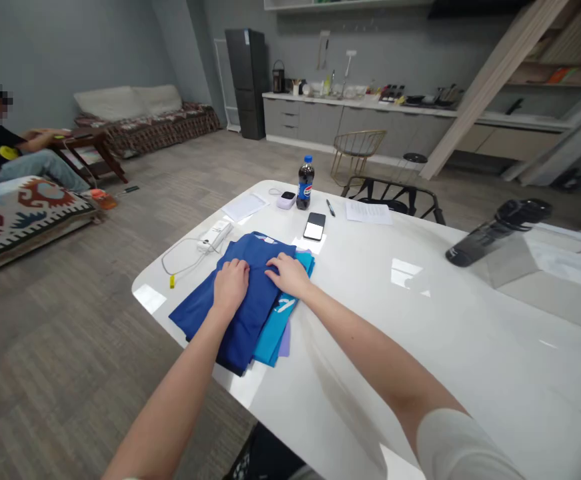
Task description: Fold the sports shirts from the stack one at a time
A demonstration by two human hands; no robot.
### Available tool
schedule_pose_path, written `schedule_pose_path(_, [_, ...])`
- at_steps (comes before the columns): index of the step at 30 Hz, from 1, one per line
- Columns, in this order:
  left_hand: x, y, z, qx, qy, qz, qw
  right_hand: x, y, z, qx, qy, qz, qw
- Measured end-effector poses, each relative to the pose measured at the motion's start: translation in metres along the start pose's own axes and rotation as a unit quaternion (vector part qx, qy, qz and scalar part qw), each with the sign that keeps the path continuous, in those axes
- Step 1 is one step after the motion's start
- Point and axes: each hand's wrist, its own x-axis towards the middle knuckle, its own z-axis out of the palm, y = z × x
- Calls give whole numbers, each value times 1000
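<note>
The left hand (230, 287) and right hand (287, 275) rest palm down, apart, pressing flat on a folded royal-blue cloth garment (244, 333) without clamping it. This garment lies on a teal cloth garment (273, 337) with a white print, and a lilac cloth layer (284, 347) shows beneath both, all on a glossy white table (420, 347). The blue garment is folded with uneven edges, and the layers below are laid flat. Its long axis points away from the person, toward a small white label at its far end. Just beyond the blue garment lie a white charger with a looped cable (215, 235) and a black smartphone (315, 226). Farther beyond it stand a Pepsi bottle (305, 183) and a black pen (331, 208), while a black-and-clear water bottle (495, 233) lies well to its right
</note>
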Motion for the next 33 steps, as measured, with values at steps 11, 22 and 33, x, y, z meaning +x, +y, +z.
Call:
schedule_pose_path(11, [-15,18,-20,-17,49,-4,999,-29,-24,-14,-30,47,39,998])
schedule_pose_path(22, [-37,41,-23,-99,40,31,994,-77,-1,-34,50,-7,53,997])
schedule_pose_path(33, [-29,44,-17,7,13,85,996,-249,140,-97,-40,64,216,973])
